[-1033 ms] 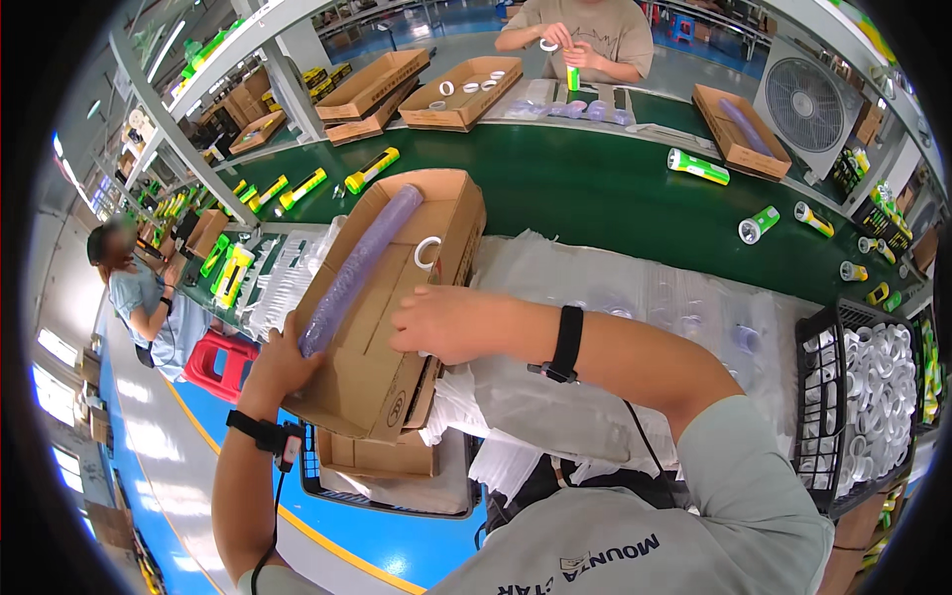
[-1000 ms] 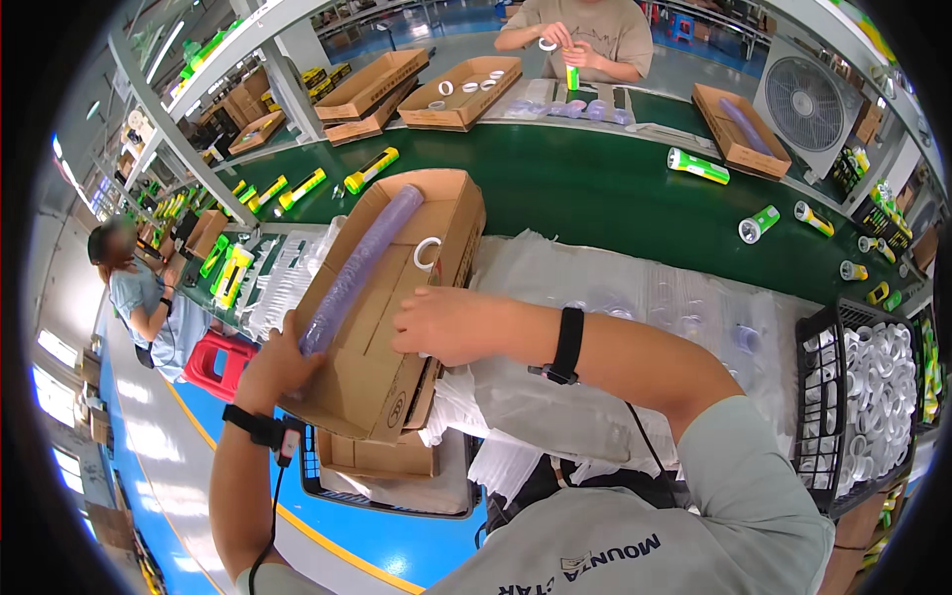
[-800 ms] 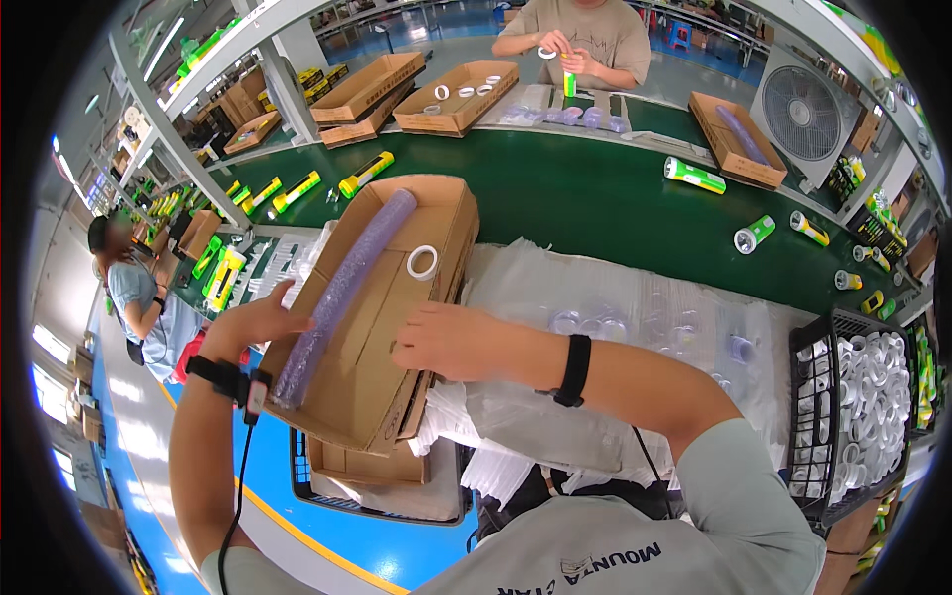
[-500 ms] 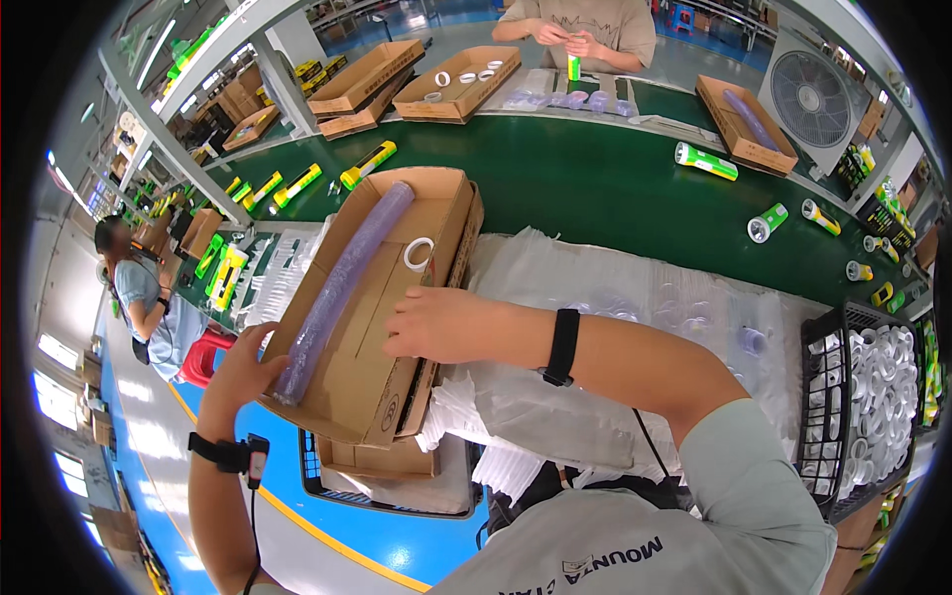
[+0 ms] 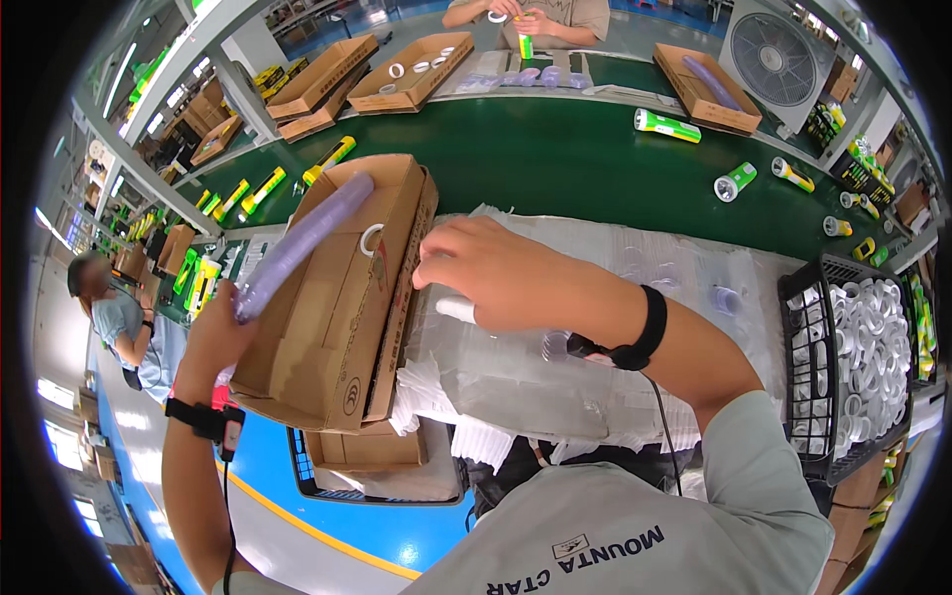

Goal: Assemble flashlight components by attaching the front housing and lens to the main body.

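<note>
My left hand [image 5: 220, 332] is closed round the lower end of a long translucent purple roll [image 5: 305, 240], which slants along the left side of an open cardboard box [image 5: 307, 342]. The roll's far end rests over the box's far part. One white ring [image 5: 372, 240] leans near the box's right wall. To the right of the box, my right hand [image 5: 486, 268] is over the whitish padded mat [image 5: 516, 387], its fingers curled. A white ring-like piece [image 5: 456, 309] shows under those fingers; the palm hides part of it. A clear round disc [image 5: 555, 345] lies below my right wrist.
A black crate [image 5: 808, 367] full of white rings stands at the right. Flashlights [image 5: 666, 126] lie on the green belt [image 5: 516, 149]. Across it a person [image 5: 526, 22] handles a flashlight beside cardboard trays [image 5: 412, 74]. Another crate [image 5: 377, 486] sits below the box.
My right hand has moved out of the box to the right, over the mat. My left hand has gone from the box's edge onto the purple roll, which now sits higher and further left.
</note>
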A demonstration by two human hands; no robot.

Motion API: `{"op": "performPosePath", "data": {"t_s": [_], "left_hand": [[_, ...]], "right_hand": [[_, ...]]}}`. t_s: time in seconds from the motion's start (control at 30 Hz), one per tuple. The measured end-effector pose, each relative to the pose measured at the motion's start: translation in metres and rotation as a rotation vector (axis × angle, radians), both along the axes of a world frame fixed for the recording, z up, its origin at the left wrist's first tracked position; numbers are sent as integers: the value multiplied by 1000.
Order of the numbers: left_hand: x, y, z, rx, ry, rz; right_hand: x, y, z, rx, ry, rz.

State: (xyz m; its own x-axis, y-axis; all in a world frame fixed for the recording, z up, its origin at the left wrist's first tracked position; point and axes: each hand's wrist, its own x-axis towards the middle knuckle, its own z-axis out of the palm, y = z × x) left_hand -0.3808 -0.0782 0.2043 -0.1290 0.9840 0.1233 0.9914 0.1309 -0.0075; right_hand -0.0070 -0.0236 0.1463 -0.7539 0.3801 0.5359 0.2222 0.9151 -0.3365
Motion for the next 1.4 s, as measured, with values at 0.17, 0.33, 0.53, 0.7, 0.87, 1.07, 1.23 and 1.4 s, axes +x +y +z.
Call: {"op": "performPosePath", "data": {"t_s": [0.17, 0.33, 0.53, 0.7, 0.87, 1.07, 1.23, 1.4], "left_hand": [[32, -23, 60, 137, -192, -51], [113, -85, 64, 247, -565, -94], [218, -128, -2, 218, -376, -125], [227, -118, -99, 219, -236, -85], [228, -90, -127, 186, -171, -7], [193, -82, -168, 135, 360, -310], [170, -88, -170, 134, 151, -426], [163, -89, -166, 190, 44, -468]], "right_hand": [[29, -23, 14, -188, -92, -7], [36, -43, 4, -902, 140, 74], [29, -41, 4, -1414, 750, 67], [-6, -23, -44, -1493, 696, -168], [-39, 21, -89, -1493, 494, -268], [-63, 61, -75, -159, -216, -485], [-121, 103, 15, -171, -92, -155], [-203, 138, -32, 12, -1042, -193]]}}
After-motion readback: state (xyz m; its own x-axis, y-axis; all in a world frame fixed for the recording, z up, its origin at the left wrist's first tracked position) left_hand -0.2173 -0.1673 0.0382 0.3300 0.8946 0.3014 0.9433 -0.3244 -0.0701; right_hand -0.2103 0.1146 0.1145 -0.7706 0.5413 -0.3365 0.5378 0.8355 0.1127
